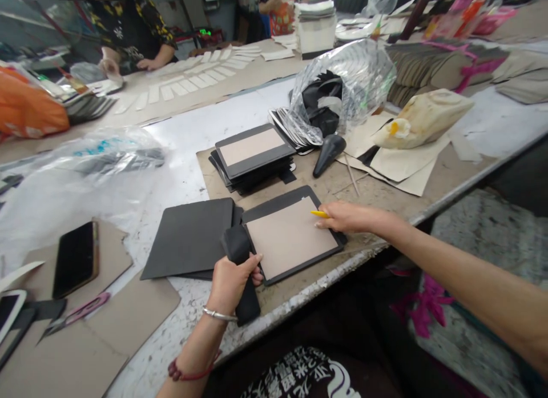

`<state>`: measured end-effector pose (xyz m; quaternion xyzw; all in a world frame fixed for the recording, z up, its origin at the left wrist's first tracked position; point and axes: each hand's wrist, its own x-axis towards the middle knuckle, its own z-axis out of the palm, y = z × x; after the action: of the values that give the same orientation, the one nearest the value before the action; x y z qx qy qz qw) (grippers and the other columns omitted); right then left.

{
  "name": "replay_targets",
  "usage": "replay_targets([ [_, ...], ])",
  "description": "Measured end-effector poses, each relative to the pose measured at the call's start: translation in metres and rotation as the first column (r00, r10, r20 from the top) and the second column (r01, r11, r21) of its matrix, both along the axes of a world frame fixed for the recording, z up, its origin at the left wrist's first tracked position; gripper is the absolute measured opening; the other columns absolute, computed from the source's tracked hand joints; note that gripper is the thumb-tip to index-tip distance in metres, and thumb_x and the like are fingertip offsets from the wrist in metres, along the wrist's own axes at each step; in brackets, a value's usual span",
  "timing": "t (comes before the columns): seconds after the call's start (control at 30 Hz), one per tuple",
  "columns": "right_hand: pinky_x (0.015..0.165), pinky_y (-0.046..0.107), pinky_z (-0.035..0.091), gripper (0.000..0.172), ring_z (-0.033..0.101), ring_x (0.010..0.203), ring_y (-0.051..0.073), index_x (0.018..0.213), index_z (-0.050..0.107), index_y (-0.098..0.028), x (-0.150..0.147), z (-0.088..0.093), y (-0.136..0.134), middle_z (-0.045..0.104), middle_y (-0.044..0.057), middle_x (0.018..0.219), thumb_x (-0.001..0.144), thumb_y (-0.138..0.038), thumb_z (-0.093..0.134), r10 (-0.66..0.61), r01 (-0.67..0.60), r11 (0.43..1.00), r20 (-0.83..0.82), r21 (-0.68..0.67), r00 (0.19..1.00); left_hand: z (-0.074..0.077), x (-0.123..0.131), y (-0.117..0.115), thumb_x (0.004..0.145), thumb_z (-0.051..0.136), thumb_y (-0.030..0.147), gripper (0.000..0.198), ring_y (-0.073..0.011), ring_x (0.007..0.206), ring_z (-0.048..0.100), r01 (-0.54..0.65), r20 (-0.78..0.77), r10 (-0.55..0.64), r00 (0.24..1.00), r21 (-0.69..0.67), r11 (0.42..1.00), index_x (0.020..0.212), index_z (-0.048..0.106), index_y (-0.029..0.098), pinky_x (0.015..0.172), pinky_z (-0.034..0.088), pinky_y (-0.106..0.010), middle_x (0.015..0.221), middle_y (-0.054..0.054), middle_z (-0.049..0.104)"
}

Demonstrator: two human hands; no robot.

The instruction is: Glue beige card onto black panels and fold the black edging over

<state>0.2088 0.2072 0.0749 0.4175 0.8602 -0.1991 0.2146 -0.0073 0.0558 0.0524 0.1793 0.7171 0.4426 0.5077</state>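
Note:
In front of me lies a black panel (pixel 280 210) with a beige board (pixel 291 238) on its face. My left hand (pixel 233 281) pinches the panel's lower left edge, thumb on top. A black strap-like piece (pixel 248 306) runs beneath that hand, with its wider end (pixel 236 245) just above the fingers. On the board's right side, my right hand (pixel 342 217) is closed around a small yellow tool (pixel 319 214); only its pointed end shows, so its kind is unclear. Flat black sheets (pixel 188 238) lie left of the panel.
Behind the panel stands a stack of black panels (pixel 252 149). A dark cone-shaped object (pixel 329 154) and a clear plastic bag (pixel 359 78) are nearby. A phone (pixel 76 258) and pink-handled scissors (pixel 81 312) lie left. Across the table a person (pixel 132 32) handles pale strips (pixel 184 85).

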Motion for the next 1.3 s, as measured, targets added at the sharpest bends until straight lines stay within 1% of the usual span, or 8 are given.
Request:
replay_targets([
  [0.23,0.068,0.027,0.040,0.031,0.061,0.085,0.023,0.096,0.059,-0.011,-0.001,-0.001,0.000,0.066,0.013,0.094,0.088,-0.037,0.044,0.000,0.000,1.000,-0.009,-0.010,1.000,-0.001,-0.002,-0.002,0.050,0.078,0.032,0.031,-0.0133,0.037,0.054,0.027,0.006,-0.027,1.000,0.034,0.999,0.059,0.057,0.011,0.037,0.047,-0.022,0.043,-0.001,0.057],
  [0.47,0.069,0.027,0.041,0.031,0.062,0.086,0.023,0.093,0.058,-0.012,0.002,-0.009,0.002,0.065,0.013,0.093,0.088,-0.039,0.042,-0.003,0.004,1.000,-0.020,0.010,1.000,0.007,0.002,-0.009,0.056,0.073,0.032,0.029,-0.0135,0.039,0.055,0.005,-0.022,-0.004,1.000,0.061,0.998,0.069,0.061,0.009,0.039,0.048,-0.022,0.045,-0.002,0.058],
  [0.53,0.070,0.028,0.041,0.031,0.062,0.085,0.024,0.093,0.058,-0.013,0.003,-0.011,0.002,0.066,0.013,0.092,0.088,-0.039,0.042,-0.010,0.010,1.000,-0.029,0.008,1.000,0.009,0.003,-0.010,0.056,0.073,0.032,0.030,-0.0131,0.039,0.055,-0.001,-0.008,0.001,1.000,0.058,0.998,0.070,0.061,0.009,0.038,0.047,-0.022,0.044,-0.001,0.057],
  [0.67,0.069,0.028,0.042,0.031,0.062,0.086,0.024,0.093,0.059,-0.013,0.003,-0.010,0.000,0.066,0.013,0.091,0.087,-0.039,0.043,-0.022,0.022,1.000,-0.047,0.019,0.999,0.010,0.003,-0.011,0.054,0.076,0.032,0.032,-0.0126,0.041,0.054,-0.060,0.070,0.057,0.996,0.045,0.997,0.070,0.061,0.009,0.040,0.047,-0.022,0.046,-0.001,0.058],
  [0.77,0.068,0.028,0.042,0.032,0.062,0.085,0.025,0.093,0.059,-0.013,0.004,-0.011,-0.001,0.065,0.013,0.090,0.087,-0.039,0.043,-0.029,0.030,0.999,-0.067,0.020,0.997,0.011,0.002,-0.010,0.053,0.077,0.032,0.030,-0.0127,0.044,0.056,-0.066,0.128,0.061,0.990,0.030,0.997,0.062,0.060,0.009,0.043,0.048,-0.022,0.050,-0.004,0.060],
  [0.87,0.067,0.028,0.042,0.032,0.062,0.084,0.025,0.093,0.059,-0.013,0.005,-0.011,-0.001,0.065,0.013,0.089,0.086,-0.039,0.043,-0.044,0.045,0.999,-0.071,0.017,0.997,0.011,0.002,-0.008,0.055,0.077,0.031,0.029,-0.0116,0.043,0.055,-0.053,0.136,0.051,0.989,0.011,0.999,0.057,0.059,0.009,0.042,0.047,-0.020,0.050,-0.005,0.060],
  [1.1,0.067,0.028,0.042,0.032,0.062,0.084,0.026,0.094,0.059,-0.012,0.003,-0.007,-0.004,0.065,0.015,0.089,0.087,-0.039,0.044,-0.051,0.052,0.998,-0.070,0.018,0.996,0.009,0.004,-0.007,0.055,0.077,0.026,0.028,-0.0113,0.044,0.055,-0.062,0.120,0.058,0.991,0.031,0.998,0.069,0.060,0.009,0.040,0.046,-0.020,0.050,0.000,0.058],
  [1.3,0.067,0.025,0.041,0.030,0.062,0.083,0.022,0.095,0.060,-0.013,0.002,-0.004,-0.006,0.066,0.012,0.089,0.088,-0.039,0.045,-0.041,0.043,0.999,-0.054,0.029,0.998,0.010,0.005,-0.006,0.054,0.079,0.028,0.033,-0.0112,0.045,0.055,-0.061,0.120,0.060,0.991,0.007,0.998,0.073,0.059,0.010,0.042,0.048,-0.021,0.053,0.000,0.058],
])
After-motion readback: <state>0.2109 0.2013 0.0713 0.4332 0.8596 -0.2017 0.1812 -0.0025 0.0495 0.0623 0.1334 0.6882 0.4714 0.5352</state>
